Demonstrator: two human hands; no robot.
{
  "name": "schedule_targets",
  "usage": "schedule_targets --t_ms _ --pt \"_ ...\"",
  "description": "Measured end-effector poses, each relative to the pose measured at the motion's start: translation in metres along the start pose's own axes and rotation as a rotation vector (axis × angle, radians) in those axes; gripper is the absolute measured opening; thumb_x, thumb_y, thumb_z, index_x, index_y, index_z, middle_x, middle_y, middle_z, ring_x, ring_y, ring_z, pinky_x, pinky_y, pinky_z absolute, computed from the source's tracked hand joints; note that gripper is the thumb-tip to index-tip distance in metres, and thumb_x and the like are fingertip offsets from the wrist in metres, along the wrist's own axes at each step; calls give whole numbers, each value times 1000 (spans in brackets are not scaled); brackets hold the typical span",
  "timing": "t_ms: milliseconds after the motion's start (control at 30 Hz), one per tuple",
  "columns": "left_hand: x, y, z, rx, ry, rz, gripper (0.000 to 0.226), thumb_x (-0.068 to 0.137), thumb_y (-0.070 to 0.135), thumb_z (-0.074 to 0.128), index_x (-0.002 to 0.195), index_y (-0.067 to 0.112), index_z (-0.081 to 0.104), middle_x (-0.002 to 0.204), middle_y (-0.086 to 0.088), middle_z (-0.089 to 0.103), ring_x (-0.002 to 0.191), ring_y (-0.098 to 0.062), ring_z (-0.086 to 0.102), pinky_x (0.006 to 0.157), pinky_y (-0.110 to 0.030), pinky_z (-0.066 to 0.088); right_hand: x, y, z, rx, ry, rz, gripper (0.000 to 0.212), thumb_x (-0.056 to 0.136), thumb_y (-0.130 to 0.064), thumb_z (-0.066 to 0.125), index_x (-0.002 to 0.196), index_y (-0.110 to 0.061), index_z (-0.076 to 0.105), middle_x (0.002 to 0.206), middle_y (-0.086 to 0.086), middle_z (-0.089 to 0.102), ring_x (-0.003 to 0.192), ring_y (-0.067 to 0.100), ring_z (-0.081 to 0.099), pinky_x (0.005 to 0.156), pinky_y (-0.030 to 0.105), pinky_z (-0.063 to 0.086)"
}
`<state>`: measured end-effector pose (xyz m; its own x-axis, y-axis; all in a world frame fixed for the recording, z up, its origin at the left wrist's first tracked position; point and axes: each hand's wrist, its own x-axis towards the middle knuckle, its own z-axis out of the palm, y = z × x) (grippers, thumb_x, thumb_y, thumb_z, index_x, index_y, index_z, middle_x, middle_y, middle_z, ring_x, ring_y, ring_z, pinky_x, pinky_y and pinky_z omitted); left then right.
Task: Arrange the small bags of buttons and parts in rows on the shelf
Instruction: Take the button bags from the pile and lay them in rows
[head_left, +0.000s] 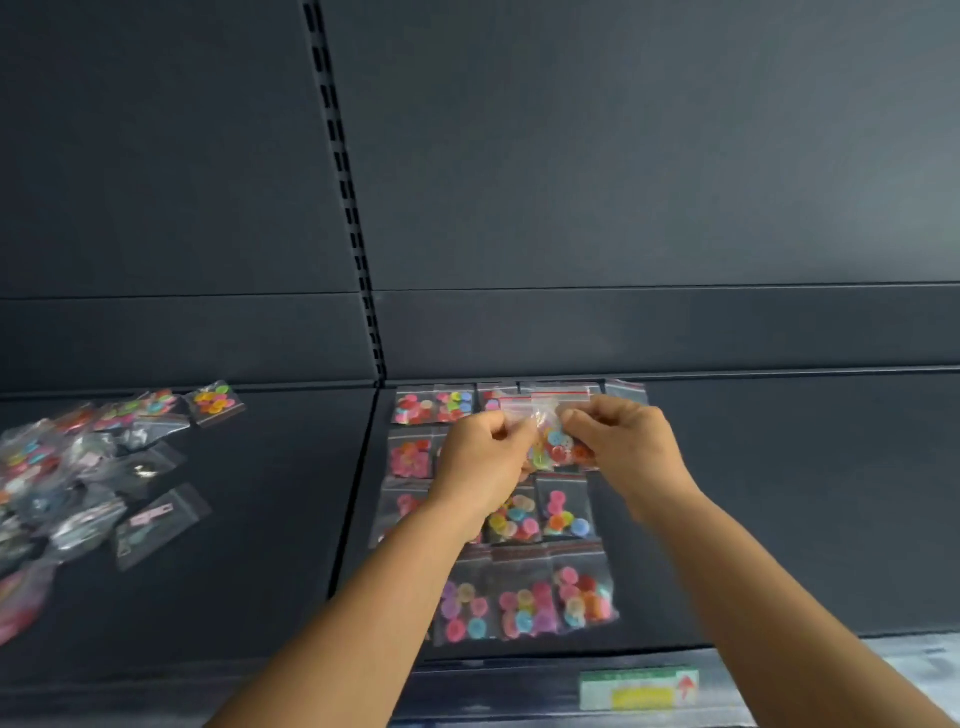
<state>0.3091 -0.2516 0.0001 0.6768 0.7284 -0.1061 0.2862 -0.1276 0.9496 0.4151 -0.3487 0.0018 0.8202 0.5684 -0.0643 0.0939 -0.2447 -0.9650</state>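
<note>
Price label (639, 688) on near shelf edge. Shelf (779, 493): laid bags (530, 605) in rows, near to far, so buttons show. Both my forearms stretched forward over rows. My left hand (480, 457) and right hand (621, 441) pinch one button bag (553, 439) by top corners, grip narrow, bag raised above far rows; likely squaring it for next slot. Unsorted pile (67, 467) far left, well apart.
</note>
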Motion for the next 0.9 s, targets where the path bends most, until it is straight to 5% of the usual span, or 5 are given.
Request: schedule_targets --t_ms 233,500,633,767,900 --pt "-15 4 53 124 65 40 10 85 28 65 83 18 66 78 5 69 69 -10 65 51 -18 48 0 23 -62 -134 -10 -30 10 82 -17 66 73 -15 68 66 0 71 61 13 68 73 40 57" --pt "-30 -3 97 531 64 135 34 88 31 64 116 20 49 75 4 64 62 -11 56 49 -25 39 -7 53 -92 -410 -23 -25 24 84 -20 64 106 -15 58 81 -3 68 73 15 64 62 28 52" --pt "-31 -2 106 735 122 181 45 88 33 63 125 20 41 91 1 65 79 -18 63 59 -27 47 -8 60 -90 -585 -12 -61 35 87 -19 59 120 -18 48 81 -2 65 70 14 60 54 23 43" --pt "-33 -5 104 932 204 324 45 88 34 62 127 21 44 120 0 50 111 -19 47 83 -28 44 -11 63 -93 -727 21 -187 49 86 -27 63 129 -20 42 118 3 52 107 23 51 82 32 44" --pt "-32 -11 97 977 -35 529 33 95 23 52 127 18 56 128 3 49 120 -16 38 99 -30 37 -16 62 -97 -809 -21 -335 37 87 -31 61 124 -23 56 119 -1 46 112 20 42 78 22 34"
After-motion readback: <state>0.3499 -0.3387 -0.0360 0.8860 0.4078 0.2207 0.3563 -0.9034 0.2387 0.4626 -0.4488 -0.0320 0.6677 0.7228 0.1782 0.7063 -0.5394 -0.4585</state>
